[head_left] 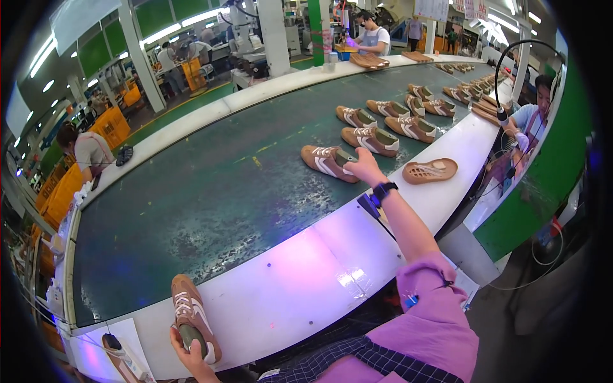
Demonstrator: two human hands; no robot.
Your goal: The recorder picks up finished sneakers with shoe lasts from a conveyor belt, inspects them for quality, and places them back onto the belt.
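Fingers [176,343] grasp two brown shoes [186,307], left and right.

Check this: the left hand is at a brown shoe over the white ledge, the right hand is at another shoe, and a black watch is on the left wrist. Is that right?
No: the head view shows the black watch on the right wrist. The left hand is at a brown shoe over the white ledge, and the right hand at another shoe.
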